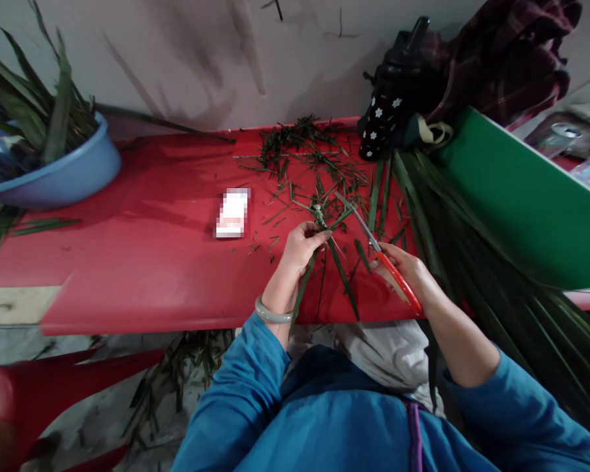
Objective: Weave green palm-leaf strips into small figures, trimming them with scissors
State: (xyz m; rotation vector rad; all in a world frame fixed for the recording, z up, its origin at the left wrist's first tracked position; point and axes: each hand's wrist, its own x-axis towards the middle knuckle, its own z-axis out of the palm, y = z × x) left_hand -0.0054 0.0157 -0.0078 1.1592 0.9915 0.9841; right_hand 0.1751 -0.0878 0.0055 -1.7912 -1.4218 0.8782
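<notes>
Long green leaf strips knotted into a small woven piece (pixel 317 214) are pinched between the thumb and fingers of my left hand (pixel 305 245), over the red table (pixel 177 262). Loose ends hang below toward the table's front edge. Red-handled scissors (pixel 397 278) are in my right hand (pixel 403 265), with fingers around the handles. Their blades point up and left, parted, with the tips just right of the woven piece. Leaf scraps (pixel 295 137) lie heaped behind and scattered around my hands.
At the left stands a blue basin (pixel 69 177) of leaves. A blurred white rectangle (pixel 233 213) lies left of my hands. Behind right are a black flowered bottle (pixel 381 111) and a green board (pixel 511 210). Long leaves (pixel 472 288) cover the right side.
</notes>
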